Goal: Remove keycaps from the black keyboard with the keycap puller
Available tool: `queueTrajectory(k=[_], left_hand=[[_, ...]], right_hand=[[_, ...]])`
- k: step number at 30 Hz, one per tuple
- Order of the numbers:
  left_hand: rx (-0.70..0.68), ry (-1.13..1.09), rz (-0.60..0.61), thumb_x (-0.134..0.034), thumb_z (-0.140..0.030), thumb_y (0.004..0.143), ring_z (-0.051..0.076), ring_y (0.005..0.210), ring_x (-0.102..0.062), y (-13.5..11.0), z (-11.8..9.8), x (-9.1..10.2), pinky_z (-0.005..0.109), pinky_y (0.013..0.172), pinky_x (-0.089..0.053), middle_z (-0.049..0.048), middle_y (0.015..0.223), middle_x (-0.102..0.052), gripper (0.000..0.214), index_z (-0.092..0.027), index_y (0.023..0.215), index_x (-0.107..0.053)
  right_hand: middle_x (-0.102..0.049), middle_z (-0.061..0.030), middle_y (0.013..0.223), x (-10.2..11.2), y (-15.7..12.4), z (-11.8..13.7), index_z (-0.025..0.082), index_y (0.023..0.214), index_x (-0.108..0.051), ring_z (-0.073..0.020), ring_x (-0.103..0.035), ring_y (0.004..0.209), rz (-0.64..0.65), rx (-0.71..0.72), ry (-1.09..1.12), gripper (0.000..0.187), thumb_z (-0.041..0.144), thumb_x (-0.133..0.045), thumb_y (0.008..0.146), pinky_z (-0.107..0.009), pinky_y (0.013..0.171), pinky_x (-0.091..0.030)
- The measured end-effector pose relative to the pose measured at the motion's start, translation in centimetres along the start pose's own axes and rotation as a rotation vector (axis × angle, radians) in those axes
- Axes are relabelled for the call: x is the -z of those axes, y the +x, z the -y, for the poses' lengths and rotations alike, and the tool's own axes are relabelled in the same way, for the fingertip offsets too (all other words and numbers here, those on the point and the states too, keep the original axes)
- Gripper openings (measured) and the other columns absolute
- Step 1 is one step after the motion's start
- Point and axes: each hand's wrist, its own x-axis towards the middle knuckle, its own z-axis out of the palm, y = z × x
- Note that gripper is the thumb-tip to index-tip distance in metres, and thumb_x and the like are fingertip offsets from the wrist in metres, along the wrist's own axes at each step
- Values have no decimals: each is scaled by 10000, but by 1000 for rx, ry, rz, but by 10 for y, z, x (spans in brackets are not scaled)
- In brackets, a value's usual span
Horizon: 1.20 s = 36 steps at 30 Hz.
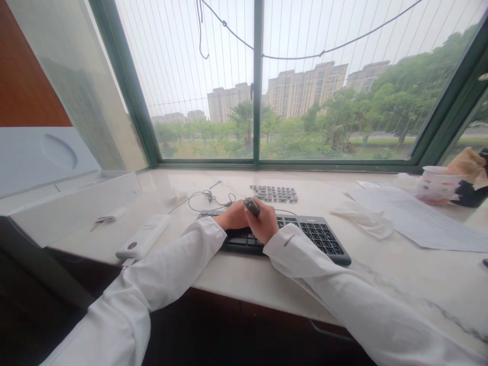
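While the keyboard [327,238] lies crosswise beneath, the right hand [266,222] clasps a dark handle [251,205]; the left hand [234,215], just beside, hides its grip.

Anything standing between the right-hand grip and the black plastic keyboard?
Nothing visible stands between the right-hand grip and the black plastic keyboard. The left-hand grip crowds its left side, and what lies beneath both is hidden. The small grey keycaps lie beyond the keyboard, not in between.
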Motion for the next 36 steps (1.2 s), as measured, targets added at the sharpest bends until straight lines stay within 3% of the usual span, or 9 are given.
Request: queueTrajectory(k=[4,9,15,21,25,29,31,36], left_hand=[[-75,33,19,-643,-333,776,130,690,-596,0,-11,4,240,655,-444,11,791,-677,161,-179,793,-684],[-62,136,-90,-621,-350,799,116,682,-602,0,-16,13,226,626,-429,8,819,-666,177,-193,855,-682],[-58,277,-182,-609,-358,801,107,602,-583,0,-13,11,222,539,-393,12,833,-668,191,-191,864,-677],[-53,276,-198,-582,-347,829,117,643,-607,0,-17,12,229,564,-416,15,872,-671,173,-192,855,-654],[-55,257,-178,-572,-341,850,115,666,-612,1,-17,13,226,586,-430,16,869,-668,172,-198,885,-659],[24,330,-155,-585,-393,845,128,677,-616,2,-13,16,229,574,-422,19,900,-675,218,-194,884,-665],[93,352,-155,-582,-395,846,138,708,-625,2,-9,19,236,601,-433,14,946,-679,212,-214,912,-670],[277,411,-165,-552,-414,858,163,732,-632,0,5,27,267,677,-455,18,973,-700,229,-230,899,-682]], right_hand=[[-461,22,517,27,21,-21,213,641,-462,-137,-444,518,-119,-161,-229,197,290,-421,819,-236,551,-315],[-590,-22,602,55,34,-57,194,638,-558,-151,-510,574,149,-201,-441,216,333,-521,798,-247,560,-298],[-554,1,529,54,29,-67,166,619,-660,-131,-512,566,469,-306,-284,446,553,-535,803,-225,542,-309],[-538,6,539,48,30,-68,150,638,-690,-129,-509,571,507,-359,-194,489,604,-556,760,-217,527,-319],[-573,-8,566,49,30,-71,165,685,-705,-144,-549,594,547,-321,-294,496,583,-484,834,-222,542,-350],[-695,-71,792,55,32,-69,199,868,-715,-203,-636,752,540,-226,-678,245,343,-517,850,-265,654,-419],[-704,-97,865,60,33,-69,205,921,-704,-232,-652,798,554,-221,-807,219,294,-526,830,-293,674,-442],[-700,-126,912,68,36,-70,187,941,-696,-259,-663,852,604,-242,-839,245,327,-521,843,-335,703,-483]])
